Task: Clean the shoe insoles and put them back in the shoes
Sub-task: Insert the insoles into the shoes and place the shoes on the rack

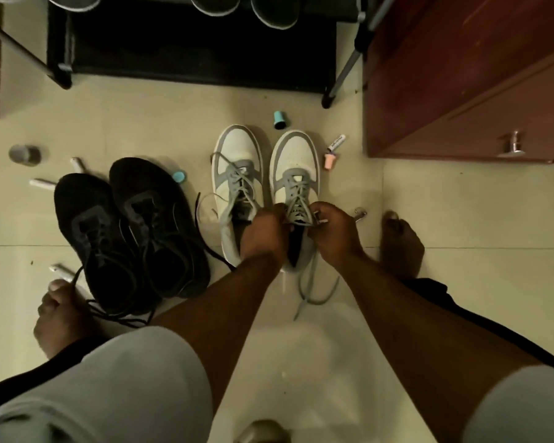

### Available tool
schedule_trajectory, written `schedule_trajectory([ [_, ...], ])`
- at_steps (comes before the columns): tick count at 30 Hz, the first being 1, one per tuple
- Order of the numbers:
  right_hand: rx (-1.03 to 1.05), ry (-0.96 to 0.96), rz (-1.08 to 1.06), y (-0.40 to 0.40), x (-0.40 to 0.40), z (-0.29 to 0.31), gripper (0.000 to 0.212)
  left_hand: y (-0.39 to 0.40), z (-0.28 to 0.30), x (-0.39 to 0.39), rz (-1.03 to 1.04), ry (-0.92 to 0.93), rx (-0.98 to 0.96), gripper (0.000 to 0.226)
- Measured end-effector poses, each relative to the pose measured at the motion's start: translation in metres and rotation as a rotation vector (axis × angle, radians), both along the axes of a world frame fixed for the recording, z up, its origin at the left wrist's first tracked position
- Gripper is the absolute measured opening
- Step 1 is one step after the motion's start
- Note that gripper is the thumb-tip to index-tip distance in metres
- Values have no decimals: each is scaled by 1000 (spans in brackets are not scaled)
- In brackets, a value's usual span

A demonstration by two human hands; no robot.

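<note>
Biggest thing in view is the pale glossy tiled floor [429,219], with a black metal-framed shoe rack [189,52] along the top and a dark reddish wooden cabinet with a metal knob [461,75] on the right. The person is crouched over it all, bare feet either side.

Two pairs sit on the tiles. On the left, a pair of black mesh sneakers with loose black laces [125,231], standing side by side and touching. Just beside them, a pair of white and grey lace-up sneakers [266,174], toes pointing at the rack.

Both hands are on the right shoe of the white pair [296,167]. The left hand [263,233] has its fingers curled down at the mouth of the shoe, gripping the tongue or collar, can't tell which exactly. The right hand [336,231] is pinching the grey laces [296,199] near the top eyelets. There's a dark strip showing inside the opening between the hands, which could be the dark insole [293,247], either seated in there or partway in. Hard to call in this light.

Progress-wise: I'd guess this is either opening the shoe to get the insole out or settling it back in. No loose insoles lying anywhere on the floor, and no cloth or brush that I can spot, so it's hard to say whether the cleaning has happened.

Small stuff: a few marker pens and coloured caps, like a teal cap [280,119] and a white marker with a peach cap [333,148].
</note>
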State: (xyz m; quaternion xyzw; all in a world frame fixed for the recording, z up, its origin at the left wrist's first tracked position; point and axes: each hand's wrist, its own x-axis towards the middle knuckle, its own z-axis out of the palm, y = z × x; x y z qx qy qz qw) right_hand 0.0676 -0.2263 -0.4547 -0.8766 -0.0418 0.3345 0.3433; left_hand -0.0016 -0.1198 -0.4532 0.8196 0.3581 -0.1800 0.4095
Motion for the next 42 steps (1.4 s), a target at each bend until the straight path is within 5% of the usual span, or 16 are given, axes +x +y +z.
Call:
schedule_trajectory([
  [9, -231, 139, 226, -61, -103, 13, 13, -56, 23, -120, -145, 240, -42, 28],
  [13, -246, 38, 223, -65, -116, 19, 13, -55, 22, -133, -27, 139, -63, 22],
  [18, -498, -111, 509, -60, -104, 26, 25, -44, 45, -118, 762, 40, -699, 14],
  [22, -651, -78, 585, -79, -78, 35, 23, -11, 38, -136, 1139, 125, -803, 29],
  [24, -650, -18, 568, -94, -59, 34, 4, 9, 29, -148, 1255, 131, -807, 31],
  [26, -638, 59, 479, -107, -43, 32, 12, 25, 22, -160, 1263, 140, -841, 38],
  [30, -355, 184, -67, -112, -29, 36, 27, 34, 23, -166, 1050, 113, -911, 17],
  [32, -354, 119, -82, -107, -26, 33, 16, 33, 21, -168, 1038, 84, -885, 17],
  [35, -582, -200, 151, -100, -28, 34, 58, 34, 16, -166, 1267, 17, -755, 12],
  [37, -650, -359, 260, -89, -47, 39, 55, 30, 13, -164, 1417, 42, -664, 19],
  [40, -394, -204, 43, -68, -89, 33, 35, 10, 6, -173, 1656, 130, -544, 47],
  [42, -251, -72, -16, -60, -110, 24, 32, -9, 0, -190, 1531, 306, -207, 71],
])
